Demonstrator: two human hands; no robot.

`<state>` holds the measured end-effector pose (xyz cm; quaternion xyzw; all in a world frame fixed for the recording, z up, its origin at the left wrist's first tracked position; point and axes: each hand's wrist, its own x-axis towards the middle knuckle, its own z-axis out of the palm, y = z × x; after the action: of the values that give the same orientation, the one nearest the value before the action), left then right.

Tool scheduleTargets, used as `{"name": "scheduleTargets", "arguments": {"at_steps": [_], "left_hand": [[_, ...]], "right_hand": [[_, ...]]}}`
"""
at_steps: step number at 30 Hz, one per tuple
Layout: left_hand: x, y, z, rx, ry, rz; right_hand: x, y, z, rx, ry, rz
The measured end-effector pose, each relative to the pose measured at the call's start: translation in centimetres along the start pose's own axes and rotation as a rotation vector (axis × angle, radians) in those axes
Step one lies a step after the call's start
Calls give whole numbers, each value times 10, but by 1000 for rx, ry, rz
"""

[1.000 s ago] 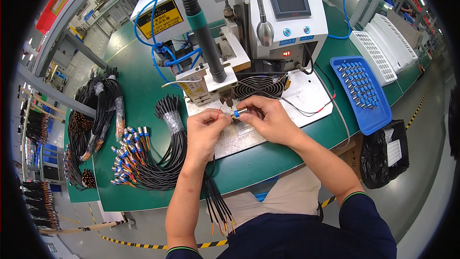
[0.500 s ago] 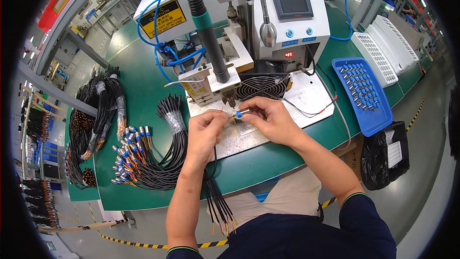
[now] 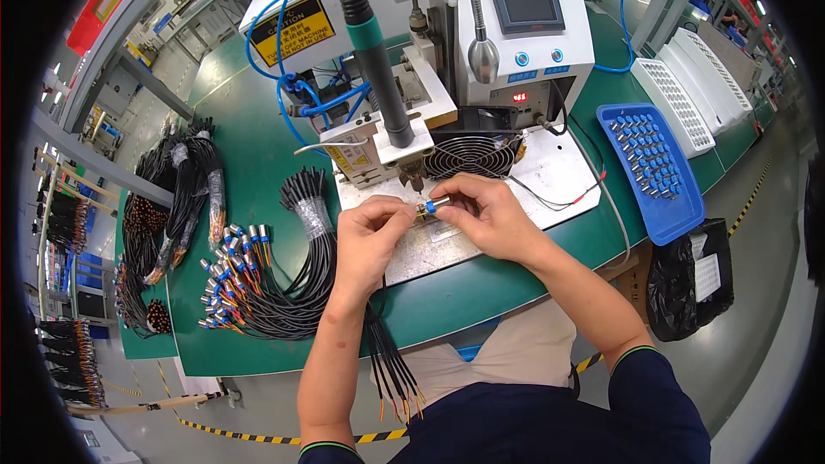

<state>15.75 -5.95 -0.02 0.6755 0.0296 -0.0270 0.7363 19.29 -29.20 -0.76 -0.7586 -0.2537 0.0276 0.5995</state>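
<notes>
Pinched between the thumb and fingers of my right hand (image 3: 491, 216) is a small metal connector with a blue ring (image 3: 435, 204). My left hand (image 3: 375, 236) has thumb and fingertips closed on thin wires at the connector's left end; a bit of yellow wire (image 3: 420, 211) shows there. A black cable (image 3: 384, 283) runs down from below the left hand. Both hands are just below the metal tip (image 3: 414, 180) of a bench soldering machine (image 3: 400, 112), apart from it. The exact joint between wire and connector is too small to make out.
On the left lie bundled black cables (image 3: 316, 249) with connectors (image 3: 228, 279) at their ends, and more bundles (image 3: 176, 189) behind. More loose cables (image 3: 391, 361) hang over the front edge. A blue tray (image 3: 669, 222) of connectors stands right, beside white perforated trays (image 3: 675, 107) and a black bag (image 3: 692, 292).
The connector and my fingertips have shifted slightly, a little to the right and down from the tip. A red wire end seen above my left fingers earlier no longer shows.
</notes>
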Motion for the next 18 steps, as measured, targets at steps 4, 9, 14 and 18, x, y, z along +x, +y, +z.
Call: {"name": "scheduleTargets", "arguments": {"at_steps": [4, 9, 14, 18], "left_hand": [[2, -1, 1, 39, 0, -3], [3, -2, 2, 50, -3, -1], [5, -3, 2, 59, -3, -5], [6, -5, 2, 58, 6, 4]], "right_hand": [[0, -1, 0, -13, -10, -29], [0, 2, 0, -31, -10, -30], [1, 1, 0, -25, -18, -13], [1, 1, 0, -28, -14, -19]]}}
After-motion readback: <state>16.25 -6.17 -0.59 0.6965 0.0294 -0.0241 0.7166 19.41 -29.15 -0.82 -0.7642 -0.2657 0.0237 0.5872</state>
